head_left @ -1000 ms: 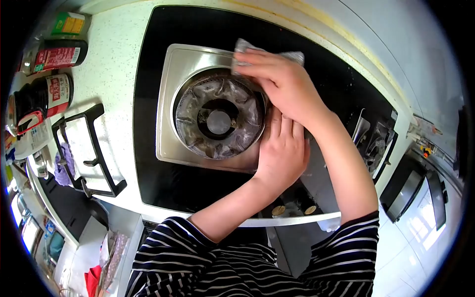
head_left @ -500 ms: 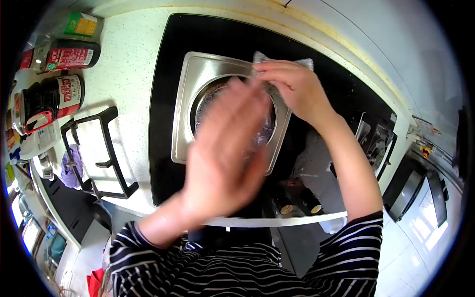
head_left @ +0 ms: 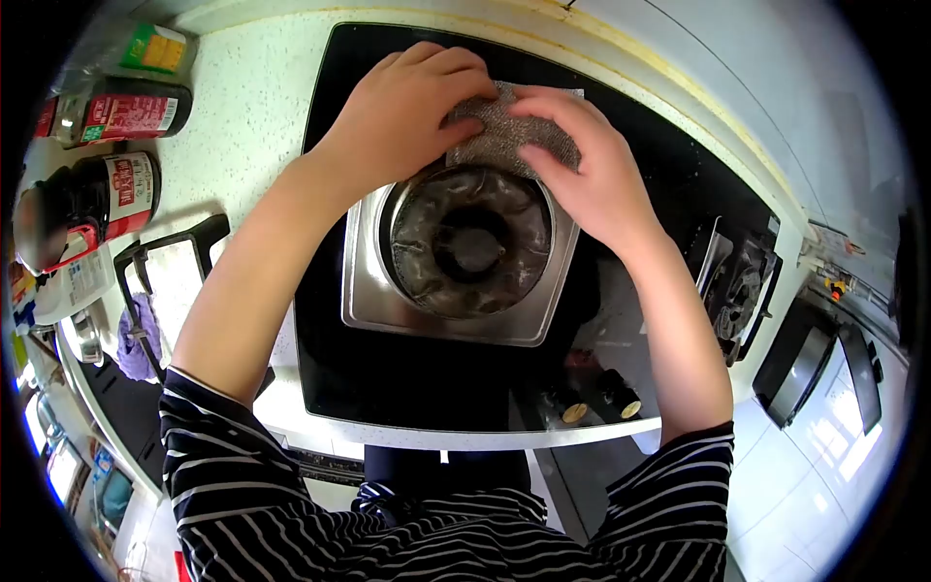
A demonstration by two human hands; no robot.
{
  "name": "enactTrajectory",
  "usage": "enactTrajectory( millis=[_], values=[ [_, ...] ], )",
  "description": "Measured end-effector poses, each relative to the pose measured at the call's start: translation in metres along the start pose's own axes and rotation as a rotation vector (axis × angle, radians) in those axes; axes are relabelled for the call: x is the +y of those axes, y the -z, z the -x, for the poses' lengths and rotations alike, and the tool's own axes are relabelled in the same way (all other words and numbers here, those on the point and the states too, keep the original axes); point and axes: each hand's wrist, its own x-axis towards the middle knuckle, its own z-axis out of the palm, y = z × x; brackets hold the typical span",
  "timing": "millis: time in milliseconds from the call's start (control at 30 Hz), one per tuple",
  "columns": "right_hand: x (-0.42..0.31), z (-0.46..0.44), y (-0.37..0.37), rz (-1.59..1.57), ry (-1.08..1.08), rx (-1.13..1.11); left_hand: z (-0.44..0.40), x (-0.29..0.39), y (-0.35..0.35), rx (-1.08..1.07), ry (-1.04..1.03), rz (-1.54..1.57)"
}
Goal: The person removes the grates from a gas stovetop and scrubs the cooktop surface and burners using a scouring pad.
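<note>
The left hand (head_left: pixel 412 114) and right hand (head_left: pixel 593 175) are holding 1 grey cloth's (head_left: pixel 497 136) 2 ends, its long axis running left-to-right.

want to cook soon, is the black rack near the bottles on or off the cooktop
Off: the rack sits on the counter, beside the cooktop.

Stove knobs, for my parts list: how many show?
2: the left knob and the right knob, side by side near the front edge of the cooktop. The right forearm may hide others.
</note>
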Motion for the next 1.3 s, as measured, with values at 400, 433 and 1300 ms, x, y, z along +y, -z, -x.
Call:
enactTrajectory(
  millis=[400,433,1300],
  values=[
    [0.008,-0.049,-0.038,0.231,0.241,-0.017,0.010,-0.014,0.017,-0.056,0.046,0.008],
    [0.010,-0.057,-0.040,0.208,0.252,-0.038,0.009,-0.020,0.020,-0.067,0.068,0.008],
    [0.036,-0.057,0.011,0.247,0.249,-0.223,-0.051,-0.012,0.000,-0.279,-0.074,0.088]
  ],
)
